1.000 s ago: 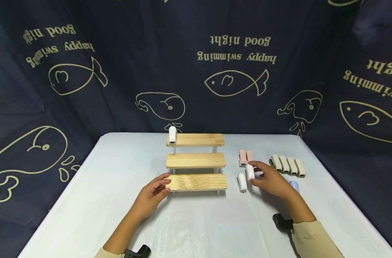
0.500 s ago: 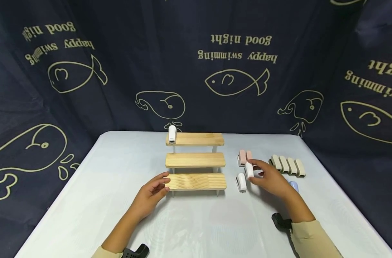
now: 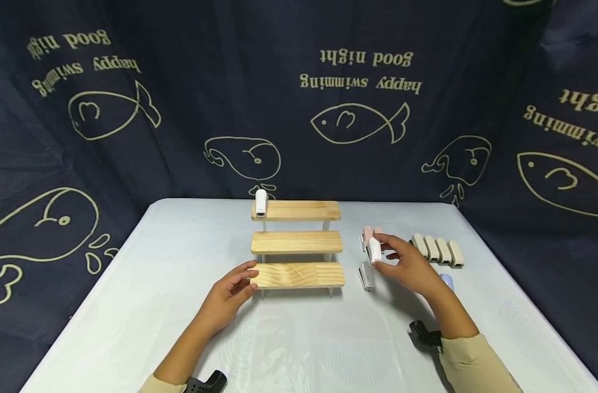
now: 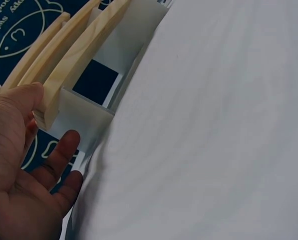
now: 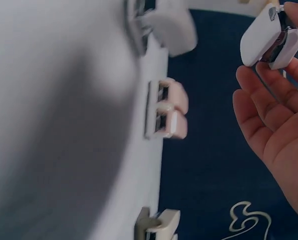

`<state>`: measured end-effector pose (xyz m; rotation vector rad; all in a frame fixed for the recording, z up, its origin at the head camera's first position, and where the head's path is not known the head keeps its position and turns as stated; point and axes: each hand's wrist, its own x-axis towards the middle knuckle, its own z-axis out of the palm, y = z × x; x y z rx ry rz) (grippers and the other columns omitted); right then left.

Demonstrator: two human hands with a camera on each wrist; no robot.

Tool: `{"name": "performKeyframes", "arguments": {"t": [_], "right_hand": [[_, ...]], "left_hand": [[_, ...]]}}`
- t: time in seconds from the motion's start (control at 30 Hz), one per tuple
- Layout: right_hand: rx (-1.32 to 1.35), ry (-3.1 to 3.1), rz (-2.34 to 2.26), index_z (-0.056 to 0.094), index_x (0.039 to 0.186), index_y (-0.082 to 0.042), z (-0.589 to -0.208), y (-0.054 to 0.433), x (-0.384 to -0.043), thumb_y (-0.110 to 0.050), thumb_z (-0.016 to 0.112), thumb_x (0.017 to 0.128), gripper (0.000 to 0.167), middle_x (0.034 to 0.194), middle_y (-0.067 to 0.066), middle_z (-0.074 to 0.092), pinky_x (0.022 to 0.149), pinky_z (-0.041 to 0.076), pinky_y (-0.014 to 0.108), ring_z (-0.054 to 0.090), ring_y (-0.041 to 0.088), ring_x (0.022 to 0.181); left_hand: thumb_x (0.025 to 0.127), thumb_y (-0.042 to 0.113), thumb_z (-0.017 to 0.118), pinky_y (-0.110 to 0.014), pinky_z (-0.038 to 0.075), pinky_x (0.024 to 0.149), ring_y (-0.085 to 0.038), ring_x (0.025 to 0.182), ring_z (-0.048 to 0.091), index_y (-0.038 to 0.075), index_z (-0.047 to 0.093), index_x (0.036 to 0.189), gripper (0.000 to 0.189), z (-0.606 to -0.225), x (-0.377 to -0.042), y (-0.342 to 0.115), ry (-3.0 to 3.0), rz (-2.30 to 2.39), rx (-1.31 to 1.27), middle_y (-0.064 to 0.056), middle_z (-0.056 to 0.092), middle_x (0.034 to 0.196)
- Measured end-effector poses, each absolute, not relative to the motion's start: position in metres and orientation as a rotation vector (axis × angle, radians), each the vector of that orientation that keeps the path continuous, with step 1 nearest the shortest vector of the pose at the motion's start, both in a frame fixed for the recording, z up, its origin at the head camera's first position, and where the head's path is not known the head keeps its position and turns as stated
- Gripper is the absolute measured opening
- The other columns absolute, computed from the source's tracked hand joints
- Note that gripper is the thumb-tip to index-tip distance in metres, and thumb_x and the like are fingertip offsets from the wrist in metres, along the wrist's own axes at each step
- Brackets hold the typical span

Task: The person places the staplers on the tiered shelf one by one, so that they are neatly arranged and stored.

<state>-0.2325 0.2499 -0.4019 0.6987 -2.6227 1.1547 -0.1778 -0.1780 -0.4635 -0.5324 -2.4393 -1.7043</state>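
Note:
My right hand pinches a white mini stapler between thumb and fingers, raised over the right side of the table. The right wrist view shows the same white stapler tilted at the fingertips. Another white stapler lies in shade just below it on the table. To the left, my left hand holds the left end of the lowest step of a three-tier wooden display stand. Its thumb meets the board's end, and the lower fingers are spread. A white stapler stands on the top step's left end.
Behind the held stapler sit two pink staplers, partly covered by the right hand. Several beige staplers form a row further right, with a blue one partly hidden by the forearm. A dark printed curtain hangs behind the table.
My right hand has lifted the white stapler and carried it slightly left, away from the other white one, now in front of the pink pair. The left hand stays at the stand.

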Motion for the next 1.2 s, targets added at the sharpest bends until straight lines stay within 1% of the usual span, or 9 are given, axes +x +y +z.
{"name": "performKeyframes", "arguments": {"t": [0.17, 0.3, 0.47, 0.57, 0.77, 0.93, 1.0, 1.2], "right_hand": [[0.747, -2.590, 1.159, 0.053, 0.141, -0.005, -0.386, 0.235, -0.232, -0.009, 0.080, 0.084, 0.063, 0.121, 0.010, 0.064, 0.087, 0.053, 0.042, 0.062, 0.025, 0.103], [0.779, -2.576, 1.179, 0.054, 0.140, -0.007, -0.372, 0.217, -0.235, -0.010, 0.081, 0.084, 0.062, 0.118, 0.007, 0.065, 0.086, 0.053, 0.046, 0.062, 0.026, 0.099], [0.842, -2.536, 1.207, 0.055, 0.140, -0.009, -0.357, 0.193, -0.243, -0.010, 0.081, 0.084, 0.062, 0.126, 0.005, 0.062, 0.086, 0.052, 0.048, 0.060, 0.023, 0.106], [0.889, -2.513, 1.202, 0.054, 0.140, -0.008, -0.351, 0.178, -0.249, -0.012, 0.081, 0.084, 0.062, 0.130, 0.005, 0.061, 0.088, 0.051, 0.045, 0.060, 0.023, 0.110], [0.955, -2.497, 1.167, 0.052, 0.142, -0.008, -0.342, 0.153, -0.256, -0.015, 0.079, 0.086, 0.063, 0.130, 0.004, 0.060, 0.088, 0.050, 0.043, 0.060, 0.022, 0.112], [1.011, -2.463, 1.172, 0.053, 0.141, -0.008, -0.336, 0.135, -0.263, -0.016, 0.080, 0.086, 0.062, 0.124, 0.002, 0.062, 0.090, 0.050, 0.044, 0.062, 0.020, 0.110], [1.020, -2.456, 1.183, 0.054, 0.141, -0.009, -0.333, 0.129, -0.266, -0.015, 0.080, 0.086, 0.061, 0.123, 0.002, 0.062, 0.090, 0.051, 0.043, 0.062, 0.019, 0.110], [1.015, -2.462, 1.236, 0.054, 0.141, -0.009, -0.327, 0.109, -0.273, -0.015, 0.080, 0.086, 0.061, 0.127, 0.004, 0.061, 0.090, 0.052, 0.040, 0.060, 0.021, 0.112]], "left_hand": [[0.096, 0.024, 0.069, -0.027, 0.049, 0.097, -0.024, 0.124, 0.055, 0.006, 0.065, 0.125, 0.035, -0.463, -0.178, -0.178, -2.441, -1.705, -0.523, -0.002, 0.049, 0.148], [0.096, 0.024, 0.069, -0.030, 0.049, 0.098, -0.024, 0.125, 0.054, 0.006, 0.065, 0.126, 0.035, -0.463, -0.179, -0.178, -2.441, -1.707, -0.529, -0.002, 0.049, 0.148], [0.096, 0.024, 0.069, -0.028, 0.048, 0.098, -0.024, 0.125, 0.054, 0.006, 0.065, 0.126, 0.035, -0.463, -0.180, -0.177, -2.442, -1.698, -0.532, -0.002, 0.049, 0.148], [0.096, 0.023, 0.069, -0.026, 0.049, 0.097, -0.023, 0.123, 0.055, 0.006, 0.066, 0.125, 0.034, -0.463, -0.179, -0.177, -2.438, -1.697, -0.522, -0.002, 0.049, 0.148], [0.095, 0.021, 0.070, -0.022, 0.049, 0.095, -0.023, 0.122, 0.056, 0.006, 0.066, 0.125, 0.033, -0.465, -0.179, -0.177, -2.434, -1.704, -0.513, -0.002, 0.050, 0.147], [0.095, 0.020, 0.070, -0.021, 0.049, 0.095, -0.023, 0.123, 0.055, 0.005, 0.066, 0.124, 0.033, -0.464, -0.180, -0.177, -2.419, -1.714, -0.524, -0.003, 0.051, 0.147], [0.095, 0.020, 0.070, -0.021, 0.049, 0.094, -0.024, 0.123, 0.055, 0.005, 0.066, 0.124, 0.033, -0.464, -0.180, -0.177, -2.412, -1.713, -0.531, -0.004, 0.051, 0.147], [0.095, 0.015, 0.070, -0.024, 0.050, 0.093, -0.026, 0.120, 0.057, 0.003, 0.066, 0.124, 0.032, -0.466, -0.180, -0.177, -2.390, -1.695, -0.544, -0.008, 0.051, 0.146]]}}
